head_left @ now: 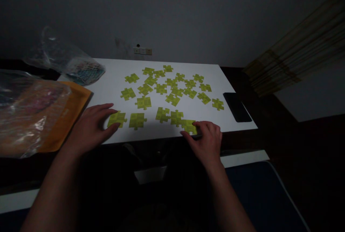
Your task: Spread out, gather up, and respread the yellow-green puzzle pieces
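Note:
Large yellow-green jigsaw puzzle pieces lie on a white table. At the left front, my left hand [93, 124] has its thumb and index finger at the edges of one puzzle piece [118, 119]. Just right of that, a second puzzle piece [137, 120] lies apart from it. My right hand [206, 135] pinches a puzzle piece [189, 126] between thumb and fingers at the table's front edge. That piece touches or slightly overlaps the corner of a middle puzzle piece [176, 117]. Beside the middle one is another puzzle piece [162, 114], its tab close against it.
Several loose puzzle pieces [161, 88] are spread behind my hands. A black phone [237, 107] lies at the table's right edge. Plastic bags, one with puzzle-like contents [84, 71], and an orange envelope [77, 97] occupy the left. A wall with sockets [142, 51] stands behind.

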A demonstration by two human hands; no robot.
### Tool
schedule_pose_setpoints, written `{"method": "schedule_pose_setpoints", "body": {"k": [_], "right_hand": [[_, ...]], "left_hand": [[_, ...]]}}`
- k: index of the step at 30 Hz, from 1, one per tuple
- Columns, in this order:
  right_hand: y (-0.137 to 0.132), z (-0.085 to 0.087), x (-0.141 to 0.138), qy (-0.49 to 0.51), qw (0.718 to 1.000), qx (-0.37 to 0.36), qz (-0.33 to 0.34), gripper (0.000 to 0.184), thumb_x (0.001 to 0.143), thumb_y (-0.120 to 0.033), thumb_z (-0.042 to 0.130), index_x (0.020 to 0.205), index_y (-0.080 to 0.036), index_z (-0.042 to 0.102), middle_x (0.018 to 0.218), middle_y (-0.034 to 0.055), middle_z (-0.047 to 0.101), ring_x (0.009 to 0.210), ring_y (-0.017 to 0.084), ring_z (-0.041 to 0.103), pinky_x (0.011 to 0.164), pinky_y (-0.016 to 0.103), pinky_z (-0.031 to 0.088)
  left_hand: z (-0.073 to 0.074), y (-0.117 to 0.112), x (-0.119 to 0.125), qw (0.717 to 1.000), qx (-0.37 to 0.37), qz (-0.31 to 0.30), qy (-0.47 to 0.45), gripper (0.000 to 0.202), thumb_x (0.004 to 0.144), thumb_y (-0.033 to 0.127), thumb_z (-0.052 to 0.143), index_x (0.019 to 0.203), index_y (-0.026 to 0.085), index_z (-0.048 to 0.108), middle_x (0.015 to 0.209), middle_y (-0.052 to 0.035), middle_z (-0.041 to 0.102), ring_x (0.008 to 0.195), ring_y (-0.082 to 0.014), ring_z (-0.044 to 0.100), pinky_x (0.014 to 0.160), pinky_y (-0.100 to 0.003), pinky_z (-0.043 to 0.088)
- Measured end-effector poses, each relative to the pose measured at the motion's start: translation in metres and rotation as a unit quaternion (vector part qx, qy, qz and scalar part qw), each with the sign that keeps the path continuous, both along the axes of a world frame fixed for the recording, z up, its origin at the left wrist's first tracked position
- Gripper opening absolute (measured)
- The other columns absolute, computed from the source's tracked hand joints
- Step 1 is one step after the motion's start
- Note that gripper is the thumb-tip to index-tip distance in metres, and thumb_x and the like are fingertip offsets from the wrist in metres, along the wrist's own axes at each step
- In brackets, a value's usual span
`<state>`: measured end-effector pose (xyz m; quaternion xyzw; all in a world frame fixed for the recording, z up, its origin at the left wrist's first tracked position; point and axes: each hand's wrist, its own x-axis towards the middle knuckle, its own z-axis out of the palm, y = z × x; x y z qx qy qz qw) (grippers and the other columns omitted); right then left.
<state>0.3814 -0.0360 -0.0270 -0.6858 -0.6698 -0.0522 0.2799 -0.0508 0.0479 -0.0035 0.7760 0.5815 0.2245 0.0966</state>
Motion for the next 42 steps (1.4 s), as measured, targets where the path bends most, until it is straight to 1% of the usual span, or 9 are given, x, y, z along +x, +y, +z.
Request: {"method": "schedule_pose_setpoints", "body": {"k": [5, 10, 18, 22, 25, 27, 29, 33, 42], "right_hand": [[0.001, 0.000, -0.002, 0.007, 1.000, -0.006, -0.006, 0.049, 0.098, -0.070, 0.078, 0.119, -0.026, 0.074, 0.118, 0.0117, 0.073, 0.114, 0.037, 0.060, 0.098, 0.053, 0.047], [0.003, 0.001, -0.002, 0.013, 1.000, -0.017, -0.019, 0.047, 0.098, -0.067, 0.079, 0.120, -0.026, 0.075, 0.119, 0.0121, 0.073, 0.115, 0.037, 0.059, 0.099, 0.054, 0.047], [0.019, 0.003, 0.027, 0.012, 0.998, -0.036, -0.049, 0.047, 0.103, -0.063, 0.069, 0.128, -0.024, 0.077, 0.126, 0.0147, 0.070, 0.118, 0.038, 0.059, 0.101, 0.055, 0.049], [0.021, 0.004, 0.022, 0.008, 1.000, 0.011, -0.010, 0.042, 0.107, -0.056, 0.068, 0.130, -0.023, 0.078, 0.137, 0.0170, 0.067, 0.124, 0.038, 0.059, 0.105, 0.057, 0.049], [0.014, 0.005, 0.003, 0.014, 0.996, 0.044, 0.076, 0.026, 0.109, -0.044, 0.068, 0.124, -0.026, 0.078, 0.130, 0.0129, 0.073, 0.122, 0.033, 0.064, 0.105, 0.052, 0.051], [0.007, 0.004, -0.011, 0.018, 0.989, 0.037, 0.139, 0.021, 0.110, -0.037, 0.067, 0.126, -0.027, 0.077, 0.128, 0.0102, 0.076, 0.119, 0.030, 0.067, 0.104, 0.049, 0.052], [0.002, 0.002, -0.021, 0.011, 0.985, 0.016, 0.170, 0.026, 0.110, -0.035, 0.066, 0.133, -0.028, 0.075, 0.134, 0.0103, 0.077, 0.123, 0.031, 0.067, 0.106, 0.049, 0.052], [0.000, -0.003, -0.028, -0.023, 0.990, -0.010, 0.140, 0.036, 0.110, -0.039, 0.065, 0.143, -0.026, 0.072, 0.148, 0.0126, 0.073, 0.132, 0.036, 0.062, 0.109, 0.055, 0.050], [0.000, -0.004, -0.028, -0.030, 0.990, -0.009, 0.134, 0.038, 0.111, -0.038, 0.063, 0.147, -0.026, 0.068, 0.151, 0.0120, 0.071, 0.134, 0.036, 0.060, 0.110, 0.055, 0.049]], "left_hand": [[-0.001, 0.000, -0.001, 1.000, 0.003, -0.009, 0.000, 0.048, 0.093, 0.063, 0.069, 0.127, 0.030, 0.077, 0.153, -0.0121, 0.072, 0.143, -0.0424, 0.065, 0.123, -0.070, 0.048], [-0.002, 0.000, -0.002, 1.000, 0.001, -0.006, 0.003, 0.049, 0.094, 0.064, 0.069, 0.128, 0.030, 0.076, 0.155, -0.0118, 0.071, 0.143, -0.0417, 0.064, 0.124, -0.067, 0.048], [-0.002, -0.001, -0.002, 1.000, -0.003, -0.006, 0.017, 0.052, 0.095, 0.067, 0.066, 0.130, 0.029, 0.076, 0.157, -0.0092, 0.069, 0.144, -0.0397, 0.063, 0.126, -0.064, 0.047], [-0.002, -0.002, -0.002, 1.000, -0.010, -0.003, 0.017, 0.053, 0.094, 0.067, 0.066, 0.130, 0.030, 0.075, 0.158, -0.0087, 0.069, 0.145, -0.0403, 0.062, 0.127, -0.065, 0.046], [0.000, -0.002, -0.001, 1.000, -0.015, 0.001, 0.011, 0.052, 0.094, 0.067, 0.066, 0.129, 0.031, 0.075, 0.157, -0.0076, 0.069, 0.145, -0.0404, 0.062, 0.127, -0.065, 0.045], [0.001, -0.002, 0.000, 1.000, -0.016, 0.004, 0.006, 0.051, 0.093, 0.067, 0.066, 0.128, 0.031, 0.075, 0.156, -0.0071, 0.070, 0.145, -0.0406, 0.062, 0.127, -0.065, 0.045], [0.002, -0.002, 0.001, 1.000, -0.018, 0.005, 0.003, 0.050, 0.093, 0.066, 0.067, 0.127, 0.032, 0.076, 0.155, -0.0068, 0.071, 0.145, -0.0406, 0.062, 0.127, -0.066, 0.046], [0.003, -0.002, 0.001, 1.000, -0.025, 0.005, 0.002, 0.050, 0.091, 0.067, 0.068, 0.127, 0.033, 0.076, 0.156, -0.0061, 0.071, 0.145, -0.0400, 0.062, 0.127, -0.066, 0.045], [-0.003, -0.001, -0.002, 1.000, -0.013, -0.003, 0.003, 0.050, 0.094, 0.065, 0.067, 0.129, 0.031, 0.076, 0.158, -0.0091, 0.069, 0.147, -0.0397, 0.061, 0.127, -0.066, 0.046]]}}
